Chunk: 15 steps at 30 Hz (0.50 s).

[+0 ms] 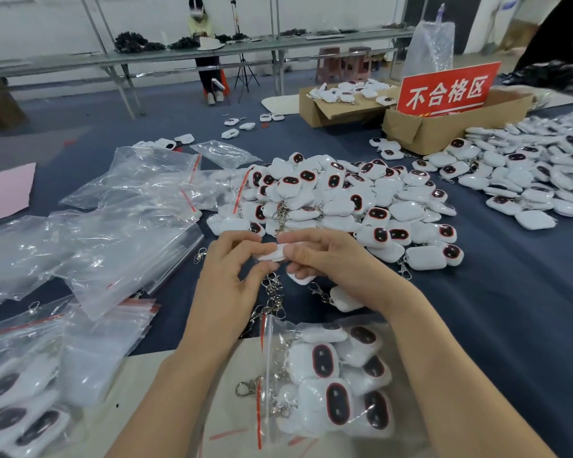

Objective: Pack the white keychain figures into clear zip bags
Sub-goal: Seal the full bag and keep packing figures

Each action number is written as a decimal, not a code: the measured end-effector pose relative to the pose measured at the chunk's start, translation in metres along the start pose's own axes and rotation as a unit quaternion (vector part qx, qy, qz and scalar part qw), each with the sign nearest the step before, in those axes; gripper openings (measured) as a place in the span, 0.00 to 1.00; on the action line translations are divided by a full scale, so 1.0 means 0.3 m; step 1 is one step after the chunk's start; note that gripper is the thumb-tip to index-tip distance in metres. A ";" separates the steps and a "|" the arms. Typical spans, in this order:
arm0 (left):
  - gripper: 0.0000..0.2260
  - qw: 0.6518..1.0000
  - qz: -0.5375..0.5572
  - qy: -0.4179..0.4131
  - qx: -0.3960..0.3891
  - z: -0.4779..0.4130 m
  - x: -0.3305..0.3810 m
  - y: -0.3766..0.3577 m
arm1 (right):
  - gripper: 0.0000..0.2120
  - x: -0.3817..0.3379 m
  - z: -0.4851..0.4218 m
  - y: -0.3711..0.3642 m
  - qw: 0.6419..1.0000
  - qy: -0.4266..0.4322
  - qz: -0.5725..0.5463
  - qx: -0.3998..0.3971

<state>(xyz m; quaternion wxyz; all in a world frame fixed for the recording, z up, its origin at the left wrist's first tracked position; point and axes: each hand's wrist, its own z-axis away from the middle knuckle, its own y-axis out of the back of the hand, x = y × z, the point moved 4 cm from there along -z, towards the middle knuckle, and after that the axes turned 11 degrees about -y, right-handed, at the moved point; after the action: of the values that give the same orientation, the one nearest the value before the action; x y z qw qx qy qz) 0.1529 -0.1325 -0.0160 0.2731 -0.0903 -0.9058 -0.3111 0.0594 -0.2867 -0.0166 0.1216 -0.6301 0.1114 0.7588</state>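
Note:
My left hand (227, 279) and my right hand (336, 262) meet over the dark table, both pinching white keychain figures (273, 253) held between their fingertips. More white pieces show under my right fingers, and metal clasps (272, 292) hang below. A big pile of white figures with dark red-rimmed faces (341, 200) lies just beyond my hands. Near my forearms lies a clear zip bag (331, 378) holding several figures. Empty clear zip bags (113, 233) are heaped at the left.
Filled bags (17, 401) lie at the lower left. A second spread of figures (526, 173) covers the right side. Two cardboard boxes (420, 127) with a red sign (447, 90) stand at the back right. A person sits at a far bench.

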 end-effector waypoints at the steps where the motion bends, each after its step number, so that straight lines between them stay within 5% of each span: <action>1: 0.12 1.000 -0.007 0.002 0.003 0.002 -0.001 0.000 | 0.10 0.001 0.001 0.000 1.000 -0.002 -0.008 -0.007; 7: 0.11 0.977 0.161 0.134 0.031 0.011 -0.001 -0.024 | 0.16 0.000 -0.003 -0.006 0.998 0.006 -0.055 0.011; 10: 0.17 0.973 0.189 0.131 0.001 0.010 0.019 -0.040 | 0.24 -0.013 0.007 -0.016 0.999 0.019 -0.026 0.005; 15: 0.17 0.975 0.180 0.125 -0.045 0.021 -0.002 -0.049 | 0.21 -0.012 0.003 -0.033 0.998 0.008 -0.056 -0.008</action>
<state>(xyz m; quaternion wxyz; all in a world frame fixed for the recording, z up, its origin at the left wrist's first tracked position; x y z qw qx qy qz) 0.1457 -0.1402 -0.0282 0.4311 -0.2247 -0.8186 -0.3057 0.0623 -0.2771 -0.0131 0.1576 -0.6426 0.0706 0.7465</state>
